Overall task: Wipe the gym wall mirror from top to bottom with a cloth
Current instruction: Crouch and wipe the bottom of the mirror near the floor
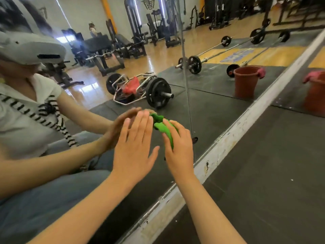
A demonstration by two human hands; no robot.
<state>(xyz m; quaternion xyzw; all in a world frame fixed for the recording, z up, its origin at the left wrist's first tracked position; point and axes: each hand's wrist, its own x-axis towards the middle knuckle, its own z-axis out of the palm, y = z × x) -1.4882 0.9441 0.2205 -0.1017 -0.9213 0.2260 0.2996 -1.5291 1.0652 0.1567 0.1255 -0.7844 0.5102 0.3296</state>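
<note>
Fingers straight and spread, the left hand (135, 152) lies flat against the gym wall mirror (219, 106) near its bottom edge. Just beside it, the right hand (177, 148) clutches a bunched green cloth (161, 126) against the glass.

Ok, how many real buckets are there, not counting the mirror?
1: the bucket on the floor at far right, partly cut off. The one left of it is its reflection in the mirror.

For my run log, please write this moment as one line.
phase: mirror wipe, low part | right hand: grips green cloth against mirror | left hand: open, flat at mirror
</note>
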